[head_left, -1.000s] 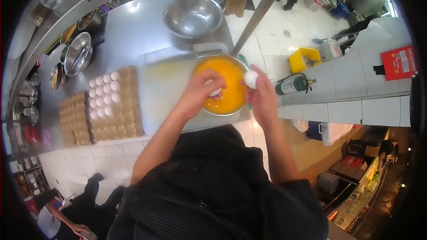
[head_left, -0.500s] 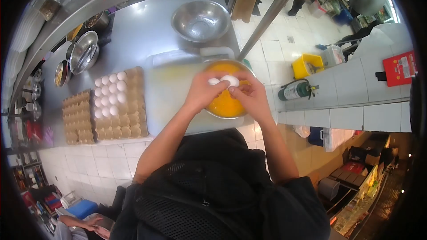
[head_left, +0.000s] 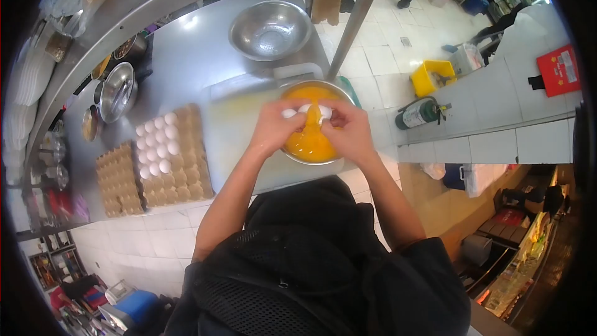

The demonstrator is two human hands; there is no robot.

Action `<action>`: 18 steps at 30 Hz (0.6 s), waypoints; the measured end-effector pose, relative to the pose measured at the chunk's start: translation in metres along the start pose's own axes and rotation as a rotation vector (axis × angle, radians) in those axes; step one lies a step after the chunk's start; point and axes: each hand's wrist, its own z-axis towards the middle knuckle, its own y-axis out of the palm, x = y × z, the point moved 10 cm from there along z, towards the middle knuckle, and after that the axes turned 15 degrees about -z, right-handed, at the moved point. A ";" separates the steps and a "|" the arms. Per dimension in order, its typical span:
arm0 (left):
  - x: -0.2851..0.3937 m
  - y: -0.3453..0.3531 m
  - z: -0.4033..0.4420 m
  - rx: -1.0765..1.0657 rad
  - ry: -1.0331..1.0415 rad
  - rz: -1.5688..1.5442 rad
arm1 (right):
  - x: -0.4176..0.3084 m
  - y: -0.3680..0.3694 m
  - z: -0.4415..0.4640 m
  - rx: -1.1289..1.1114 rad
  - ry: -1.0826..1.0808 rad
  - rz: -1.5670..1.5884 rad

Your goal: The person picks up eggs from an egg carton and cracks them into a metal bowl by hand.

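Over a metal bowl of yellow egg [head_left: 311,144], both hands hold a split egg, its contents dropping between the shell halves. My left hand [head_left: 277,127] is closed round one half of the shell [head_left: 304,108], and another white egg [head_left: 288,113] shows among its fingers. The other half of the shell [head_left: 324,112] is in my right hand [head_left: 350,129], whose fingers are bent round it. The bowl stands at the right end of a pale cutting board [head_left: 239,143]. Further left, several white eggs [head_left: 159,142] sit in a brown carton tray [head_left: 186,177].
A large metal bowl [head_left: 270,31] stands at the back of the steel table [head_left: 180,56]. At the left are an emptied egg carton [head_left: 118,183] and a metal bowl with utensils [head_left: 117,92]. A shelf post [head_left: 354,28] rises behind the egg bowl. A fire extinguisher [head_left: 420,114] is at the right.
My hands came together over the bowl, and the egg that was whole in my right hand is now split between them, its contents falling out. The co-worker at the lower left is out of view.
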 end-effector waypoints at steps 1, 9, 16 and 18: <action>0.002 -0.001 0.001 -0.020 0.019 0.062 | -0.010 -0.003 0.000 0.000 -0.069 0.024; 0.051 0.028 -0.001 -0.224 0.235 0.427 | -0.029 -0.010 -0.010 -0.003 -0.317 0.070; 0.082 0.156 0.033 -0.414 0.461 0.418 | 0.014 -0.104 -0.016 0.382 -0.243 0.316; 0.084 0.193 0.048 -0.478 0.500 0.398 | 0.033 -0.132 -0.017 0.458 -0.252 0.332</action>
